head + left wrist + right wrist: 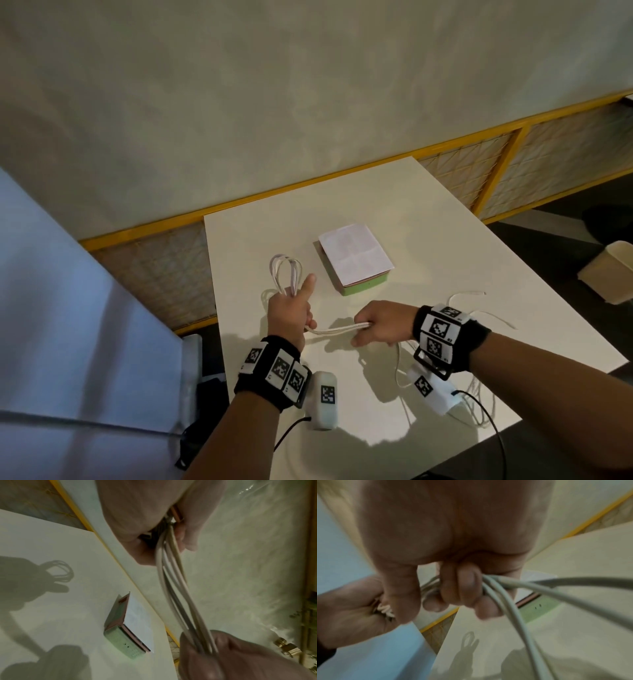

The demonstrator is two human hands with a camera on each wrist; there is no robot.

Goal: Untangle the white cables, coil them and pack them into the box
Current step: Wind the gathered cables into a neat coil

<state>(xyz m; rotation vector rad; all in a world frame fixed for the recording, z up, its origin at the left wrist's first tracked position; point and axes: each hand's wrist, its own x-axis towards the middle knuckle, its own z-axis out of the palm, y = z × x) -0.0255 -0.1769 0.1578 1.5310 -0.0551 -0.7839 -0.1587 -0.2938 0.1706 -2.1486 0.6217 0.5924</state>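
My left hand (pixel 291 310) grips a bundle of white cable loops (pixel 286 272) that stick up above the fist, with the forefinger pointing up beside them. Several strands (pixel 337 330) run taut from that fist to my right hand (pixel 376 323), which is curled round them. In the left wrist view the strands (pixel 173 582) stretch between both hands; in the right wrist view the cables (pixel 510 601) leave the curled fingers (pixel 467 588). The green box (pixel 356 262), with white paper on top, lies closed on the white table (pixel 428 240) just beyond the hands.
Loose white cable (pixel 479 308) trails over the table to the right and off its near edge (pixel 479 407). A yellow-framed mesh fence (pixel 496 164) runs behind the table. A beige bin (pixel 613 270) stands on the floor at the right.
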